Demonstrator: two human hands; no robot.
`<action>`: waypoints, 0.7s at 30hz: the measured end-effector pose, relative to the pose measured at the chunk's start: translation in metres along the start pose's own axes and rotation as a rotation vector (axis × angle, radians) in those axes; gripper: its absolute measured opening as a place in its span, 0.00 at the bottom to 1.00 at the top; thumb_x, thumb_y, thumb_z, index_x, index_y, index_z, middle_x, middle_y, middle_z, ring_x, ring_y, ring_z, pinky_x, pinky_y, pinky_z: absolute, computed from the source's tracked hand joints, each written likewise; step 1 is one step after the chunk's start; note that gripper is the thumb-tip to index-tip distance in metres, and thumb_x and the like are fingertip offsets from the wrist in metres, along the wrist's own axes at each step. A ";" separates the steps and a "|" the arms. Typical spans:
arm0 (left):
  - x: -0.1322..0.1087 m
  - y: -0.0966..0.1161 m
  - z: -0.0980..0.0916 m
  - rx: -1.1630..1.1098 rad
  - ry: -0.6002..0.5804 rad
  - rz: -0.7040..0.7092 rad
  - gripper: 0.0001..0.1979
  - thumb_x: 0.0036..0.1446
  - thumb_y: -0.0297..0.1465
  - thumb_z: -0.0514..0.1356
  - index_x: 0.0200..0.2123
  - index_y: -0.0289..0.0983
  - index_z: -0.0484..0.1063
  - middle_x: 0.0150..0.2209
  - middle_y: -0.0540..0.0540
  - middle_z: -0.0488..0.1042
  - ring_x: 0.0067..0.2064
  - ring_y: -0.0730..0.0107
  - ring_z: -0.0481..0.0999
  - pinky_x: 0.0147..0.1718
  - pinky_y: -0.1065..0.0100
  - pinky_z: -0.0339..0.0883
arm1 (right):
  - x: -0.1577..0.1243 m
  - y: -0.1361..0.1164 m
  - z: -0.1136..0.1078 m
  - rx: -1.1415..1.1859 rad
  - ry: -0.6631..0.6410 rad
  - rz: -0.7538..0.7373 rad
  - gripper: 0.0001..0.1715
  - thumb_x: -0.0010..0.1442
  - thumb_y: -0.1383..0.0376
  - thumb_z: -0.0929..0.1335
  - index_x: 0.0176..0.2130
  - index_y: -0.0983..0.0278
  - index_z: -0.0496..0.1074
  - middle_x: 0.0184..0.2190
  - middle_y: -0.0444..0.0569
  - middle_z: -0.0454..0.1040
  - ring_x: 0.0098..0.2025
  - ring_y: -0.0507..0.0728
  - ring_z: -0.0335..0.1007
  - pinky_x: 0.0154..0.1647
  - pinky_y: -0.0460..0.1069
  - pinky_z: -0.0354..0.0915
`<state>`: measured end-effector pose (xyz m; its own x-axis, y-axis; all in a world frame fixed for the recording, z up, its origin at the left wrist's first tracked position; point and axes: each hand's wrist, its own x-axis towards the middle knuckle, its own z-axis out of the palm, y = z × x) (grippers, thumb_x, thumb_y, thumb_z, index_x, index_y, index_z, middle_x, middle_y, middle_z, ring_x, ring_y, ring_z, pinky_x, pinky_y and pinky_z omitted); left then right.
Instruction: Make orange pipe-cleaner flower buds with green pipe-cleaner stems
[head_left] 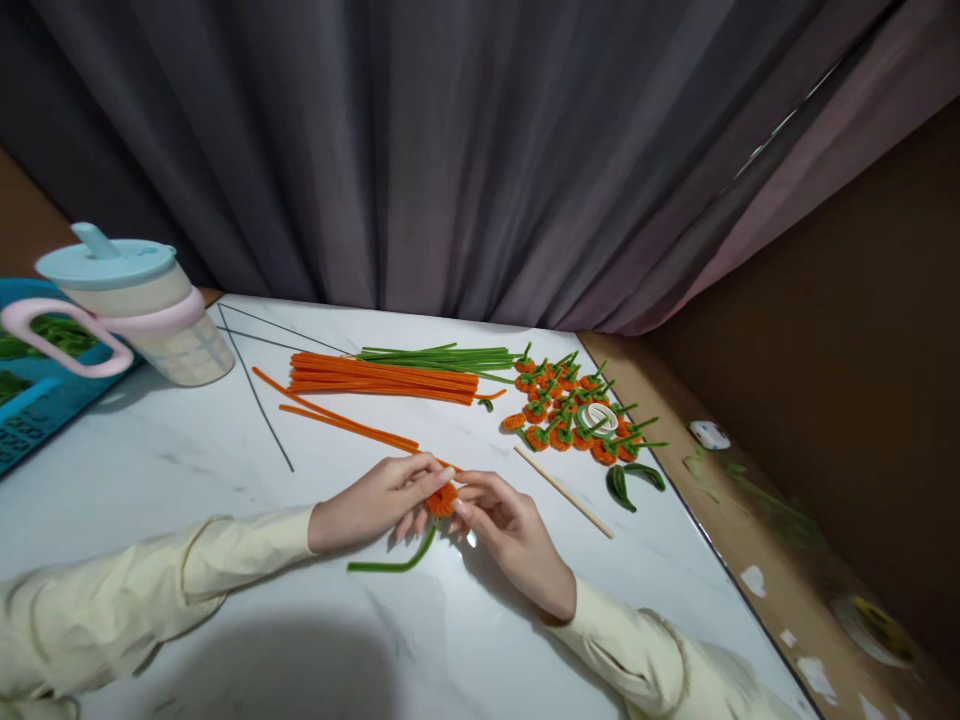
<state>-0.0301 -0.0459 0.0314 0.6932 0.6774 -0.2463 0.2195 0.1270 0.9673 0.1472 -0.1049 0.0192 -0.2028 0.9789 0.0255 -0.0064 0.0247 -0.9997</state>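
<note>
Between my two hands is a small round orange pipe-cleaner pumpkin (442, 499), with a green pipe-cleaner stem (397, 567) curving down and to the left from it. My left hand (386, 500) pinches it from the left, thumb on top. From the other side, the thumb and fingers of my right hand (517, 535) close on its right edge. Just beyond my fingers lie loose orange pipe cleaners (349, 425), one running up to my fingertips. Behind them are a bundle of orange pipe cleaners (382, 378) and a bundle of green pipe cleaners (442, 357).
Several finished orange pumpkins with green stems (559, 432) cluster at the right, around white tape rolls (600, 418). A wooden stick (564, 493) and dark green leaf shapes (620, 488) lie nearer. At left stands a lidded cup (169, 330) beside a blue tray (52, 415).
</note>
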 end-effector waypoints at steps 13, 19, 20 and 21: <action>0.000 -0.009 0.006 -0.183 0.107 0.087 0.17 0.55 0.42 0.60 0.36 0.38 0.58 0.23 0.58 0.62 0.18 0.83 0.59 0.15 0.78 0.53 | 0.000 0.019 0.001 0.128 0.044 -0.001 0.18 0.57 0.60 0.69 0.47 0.60 0.63 0.34 0.45 0.70 0.27 0.49 0.67 0.25 0.45 0.67; -0.002 -0.008 0.005 -0.144 0.034 0.063 0.16 0.56 0.42 0.59 0.32 0.35 0.60 0.19 0.58 0.61 0.16 0.84 0.57 0.16 0.77 0.49 | -0.001 0.016 -0.003 -0.259 0.019 -0.125 0.12 0.59 0.63 0.67 0.44 0.62 0.67 0.32 0.46 0.73 0.30 0.51 0.69 0.31 0.45 0.67; -0.002 -0.008 0.004 -0.144 0.020 0.062 0.16 0.56 0.42 0.59 0.32 0.35 0.60 0.20 0.58 0.62 0.16 0.84 0.57 0.16 0.77 0.49 | -0.002 0.015 -0.004 -0.329 0.017 -0.172 0.11 0.60 0.64 0.67 0.44 0.62 0.67 0.34 0.48 0.73 0.32 0.52 0.70 0.32 0.46 0.67; -0.003 -0.008 0.004 -0.143 0.008 0.061 0.16 0.56 0.42 0.59 0.31 0.35 0.60 0.20 0.57 0.62 0.17 0.84 0.58 0.16 0.76 0.49 | -0.002 0.014 -0.005 -0.385 0.016 -0.219 0.10 0.61 0.64 0.66 0.44 0.62 0.67 0.36 0.49 0.73 0.33 0.52 0.70 0.34 0.46 0.67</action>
<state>-0.0309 -0.0520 0.0240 0.6967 0.6925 -0.1872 0.0774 0.1869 0.9793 0.1519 -0.1057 0.0048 -0.2224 0.9450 0.2398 0.3185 0.3029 -0.8982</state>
